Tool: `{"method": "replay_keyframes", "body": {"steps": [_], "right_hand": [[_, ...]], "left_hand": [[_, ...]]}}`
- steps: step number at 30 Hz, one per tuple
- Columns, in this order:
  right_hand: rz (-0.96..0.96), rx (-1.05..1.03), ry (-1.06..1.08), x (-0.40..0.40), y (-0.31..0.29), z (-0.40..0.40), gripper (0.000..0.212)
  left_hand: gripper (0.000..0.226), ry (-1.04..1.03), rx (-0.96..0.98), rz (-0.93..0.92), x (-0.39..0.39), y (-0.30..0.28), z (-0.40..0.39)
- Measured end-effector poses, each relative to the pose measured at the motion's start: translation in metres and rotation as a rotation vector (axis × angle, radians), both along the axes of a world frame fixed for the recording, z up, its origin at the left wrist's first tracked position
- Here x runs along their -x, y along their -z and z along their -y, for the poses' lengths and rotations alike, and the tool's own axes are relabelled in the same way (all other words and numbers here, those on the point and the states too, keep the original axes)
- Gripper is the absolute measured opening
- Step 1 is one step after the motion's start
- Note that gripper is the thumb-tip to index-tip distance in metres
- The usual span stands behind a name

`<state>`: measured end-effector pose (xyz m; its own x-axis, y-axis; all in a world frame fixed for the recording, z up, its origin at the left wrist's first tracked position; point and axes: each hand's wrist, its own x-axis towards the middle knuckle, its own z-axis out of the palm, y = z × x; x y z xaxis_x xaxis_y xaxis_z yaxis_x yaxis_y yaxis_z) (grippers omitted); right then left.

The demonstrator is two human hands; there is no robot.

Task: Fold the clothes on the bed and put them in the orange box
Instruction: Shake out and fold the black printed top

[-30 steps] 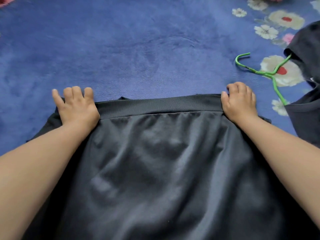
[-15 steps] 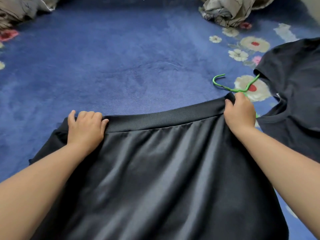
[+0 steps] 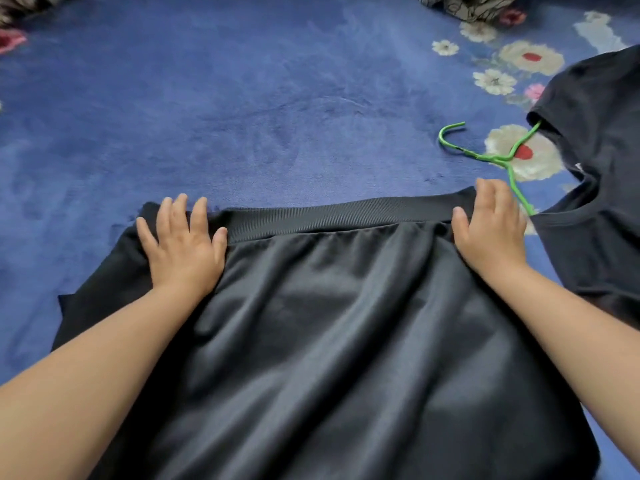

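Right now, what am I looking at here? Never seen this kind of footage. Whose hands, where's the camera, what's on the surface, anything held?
No machine here: a person works with two bare hands, and the single wide-angle camera sits on their head, looking forward and down, so the forearms enter from the bottom edge.

The surface is a bed covered by a blue blanket with a flower print. A dark garment with a ribbed band along its far edge is spread flat in front of the person. The left hand and the right hand lie on the band's two ends, fingers straight, pressing it flat; nothing is gripped.

To the right lie a green wire hanger and a second dark garment, the hanger running partly under it. A crumpled patterned cloth lies at the top edge. No orange box is visible.
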<state>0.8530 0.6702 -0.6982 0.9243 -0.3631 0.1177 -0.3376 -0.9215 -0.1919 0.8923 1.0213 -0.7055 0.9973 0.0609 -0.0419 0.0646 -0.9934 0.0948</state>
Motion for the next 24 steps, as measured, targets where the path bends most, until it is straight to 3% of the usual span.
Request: {"method": "replay_keyframes", "body": {"steps": [4,7,10,14,18,24], "right_hand": [[-0.103,0.112,-0.185,0.059,0.004,-0.008,0.065],[-0.291,0.060,-0.082,0.099,0.002,-0.010,0.061],[-0.253,0.010,0.037,0.123,0.006,-0.009,0.057],[-0.200,-0.168,0.331,0.133,-0.004,-0.013,0.052],[-0.185,-0.384,0.360,0.144,-0.013,-0.003,0.038],[-0.206,-0.548,0.422,0.151,-0.016,0.013,0.054]], "left_hand": [[0.070,0.072,0.126,0.009,0.045,-0.005,0.009],[0.076,0.228,0.192,0.017,0.069,-0.014,0.031],[0.060,0.440,0.049,0.022,0.082,-0.011,0.051],[0.071,0.238,-0.037,-0.209,0.076,0.002,0.043],[0.076,0.241,-0.011,-0.284,0.072,0.001,0.035],[0.054,0.203,0.149,-0.415,0.061,-0.014,0.026]]}}
